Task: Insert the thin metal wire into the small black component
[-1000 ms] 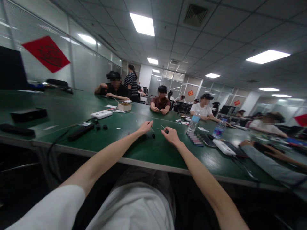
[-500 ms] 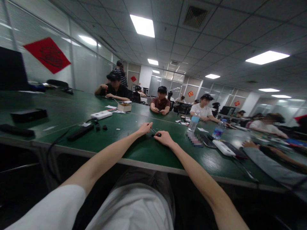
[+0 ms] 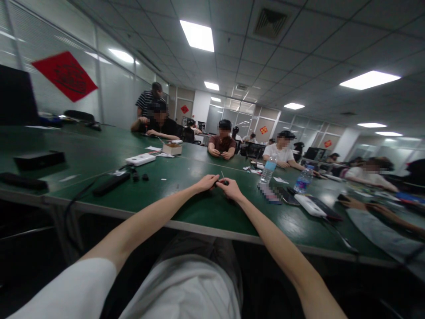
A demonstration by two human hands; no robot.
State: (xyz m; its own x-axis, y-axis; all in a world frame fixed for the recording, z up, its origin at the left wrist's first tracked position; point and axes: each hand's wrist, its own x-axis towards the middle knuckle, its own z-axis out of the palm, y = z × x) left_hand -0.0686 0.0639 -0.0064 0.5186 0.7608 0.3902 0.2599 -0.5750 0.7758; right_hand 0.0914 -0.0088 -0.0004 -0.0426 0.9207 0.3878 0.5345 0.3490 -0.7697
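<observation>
Above the green table (image 3: 186, 199), my left hand (image 3: 206, 183) and my right hand (image 3: 230, 189) meet with their fingertips close together. A small dark piece (image 3: 217, 183) sits between the fingertips; its kind is too small to make out. The left fingers are closed on it. From my closed right hand a thin, pale rod-shaped tool (image 3: 222, 175) sticks up and away from me. The rest of this tool is mostly hidden by the fingers.
Left of my hands lie a white power strip (image 3: 141, 159), a black bar (image 3: 112, 184) and a cable. An open box (image 3: 171, 148) stands farther back. To the right are two bottles (image 3: 268, 169), a phone and a white device (image 3: 310, 205). Co-workers sit around the table.
My left hand has moved right and slightly toward me, closing up to the right hand. The thin rod now points more upright. Behind the table, a standing person has turned and shifted left.
</observation>
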